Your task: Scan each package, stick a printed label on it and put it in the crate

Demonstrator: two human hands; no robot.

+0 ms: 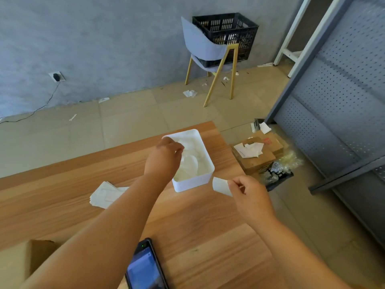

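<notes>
Label up in the air, pinched betw. thumb and forefinger of the right hand, right over the table's right edge. Other fingers are curled in, and the label's free end points at the white tub. Left hand is out over that tub at the far right corner of the table, above its left rim, fingers bent down. Can't tell if they've got hold of anything. Tub holds white paper scraps. Stack of label sheets lies flat toward the left of the table, partly hidden by the left forearm. Handheld scanner is at the near edge, screen lit, green dot up top. Cardboard package sits at the near left corner, cut off by the frame. Crate, black, sits on a grey chair by the far wall, well apart from the table. More cardboard boxes on the floor just beside the right edge, w/ paper scraps on top.
</notes>
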